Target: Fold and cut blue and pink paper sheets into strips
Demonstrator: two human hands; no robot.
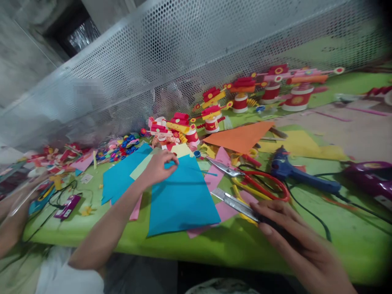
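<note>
In my right hand (294,232) is a utility knife (235,203) with a dark handle. Its metal end points left, over pink paper and toward the blue sheet. My left hand (159,166) hovers at the upper left of the blue paper sheet (183,204), thumb and fingers curled into a pinch; anything between the fingertips is too small to make out. Another blue sheet (125,171) and pale green paper lie behind my left forearm. Scissors with red handles (266,183) lie open just beyond the knife. Pink paper (225,210) shows beneath the blue sheet.
A blue glue gun (303,173) with a cord lies right of the scissors. Orange paper (241,136) sits behind. Several red and yellow paper models (211,118) stand along a perforated metal screen (190,49). At far left are a co-worker's arms (15,216) and a purple device (67,206).
</note>
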